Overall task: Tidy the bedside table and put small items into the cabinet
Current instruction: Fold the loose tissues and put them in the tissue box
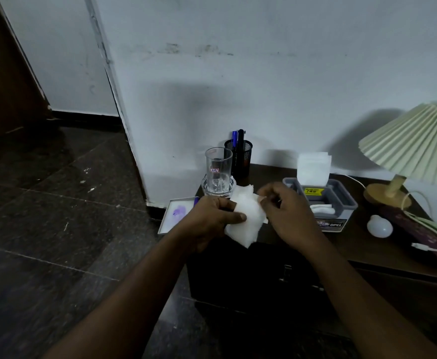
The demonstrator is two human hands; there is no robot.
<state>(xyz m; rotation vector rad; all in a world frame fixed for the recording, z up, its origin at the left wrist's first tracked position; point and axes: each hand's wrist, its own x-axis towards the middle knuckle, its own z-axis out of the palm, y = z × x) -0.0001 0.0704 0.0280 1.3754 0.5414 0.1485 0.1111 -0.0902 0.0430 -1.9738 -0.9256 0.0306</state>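
Note:
A white tissue is held over the front left of the dark bedside table. My left hand grips its left side, thumb across the front. My right hand pinches its upper right corner. Behind the tissue stands a clear drinking glass on a glass coaster. A grey tissue box with a white sheet sticking up sits just right of my right hand. The cabinet front below the tabletop is dark and its handle is faint.
A black mesh pen holder with pens stands at the wall. A white bulb, a dark purple case with white cables and a pleated lamp fill the right side. A small tray sticks out at the table's left.

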